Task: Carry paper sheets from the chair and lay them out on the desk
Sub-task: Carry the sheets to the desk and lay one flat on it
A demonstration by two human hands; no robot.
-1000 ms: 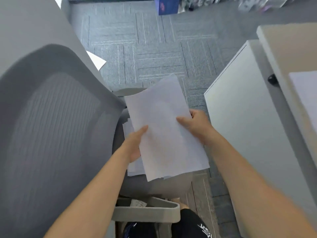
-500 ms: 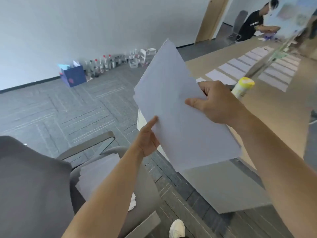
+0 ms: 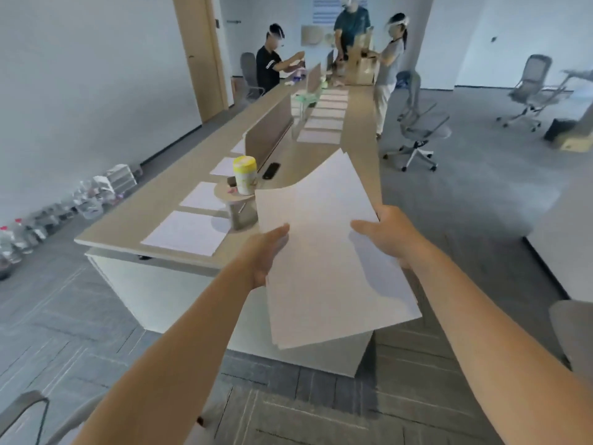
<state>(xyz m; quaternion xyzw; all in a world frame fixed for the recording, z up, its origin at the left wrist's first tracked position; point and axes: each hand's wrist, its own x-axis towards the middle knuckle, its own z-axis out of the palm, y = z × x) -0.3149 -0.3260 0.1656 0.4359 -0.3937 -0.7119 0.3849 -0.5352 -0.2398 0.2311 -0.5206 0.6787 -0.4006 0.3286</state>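
I hold a thin stack of white paper sheets (image 3: 324,252) in the air in front of the near end of the long desk (image 3: 128,229). My left hand (image 3: 266,252) grips the stack's left edge, thumb on top. My right hand (image 3: 385,236) grips the right edge, thumb on top and fingers underneath. Several single sheets lie in rows on the desk: the nearest sheet (image 3: 186,232) on the left side, and a far row of sheets (image 3: 324,123) on the right side. An armrest (image 3: 22,409) of the chair shows at the bottom left.
A yellow-lidded wipes canister (image 3: 245,175) stands on a small round stand (image 3: 231,200) mid-desk, before a brown divider panel (image 3: 269,130). Three people (image 3: 349,24) work at the far end. Office chairs (image 3: 417,123) stand right of the desk. Bottles (image 3: 19,236) line the left wall.
I have turned from the chair toward the desk, carrying the stack with both hands. The stack has come down from a raised tilt to nearly flat before the desk's end.
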